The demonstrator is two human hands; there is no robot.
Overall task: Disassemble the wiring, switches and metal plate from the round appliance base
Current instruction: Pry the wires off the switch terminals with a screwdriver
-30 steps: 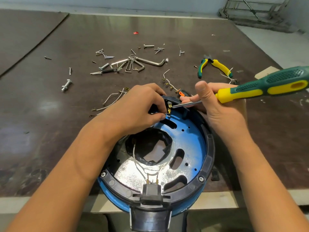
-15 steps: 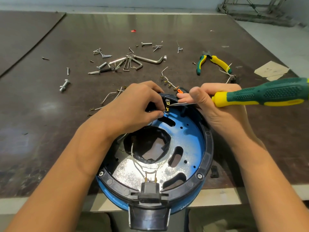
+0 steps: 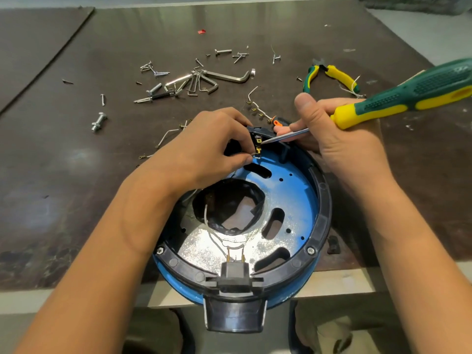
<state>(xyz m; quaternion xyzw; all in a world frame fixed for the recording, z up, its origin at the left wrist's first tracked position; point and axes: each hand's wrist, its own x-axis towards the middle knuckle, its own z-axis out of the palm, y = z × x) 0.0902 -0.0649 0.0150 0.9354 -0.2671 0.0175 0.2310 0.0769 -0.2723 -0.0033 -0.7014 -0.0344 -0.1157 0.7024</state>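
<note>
The left hand [image 3: 212, 146] curls over the far rim of the round appliance base [image 3: 323, 221], thumb and forefinger pinching a white wire [image 3: 256, 156] at the brass switch terminal [image 3: 258, 145]. The base sits on the surface [image 3: 76, 175] between and beneath both hands, its blue metal plate [image 3: 293, 198] just nearer the person than the fingers. The right hand [image 3: 339, 144] grips a green-and-yellow screwdriver [image 3: 408, 95], its tip touching that terminal.

Screwdriver [image 3: 398, 98] at switch [image 3: 258, 145] — wire [image 3: 256, 156] pinched.
</note>
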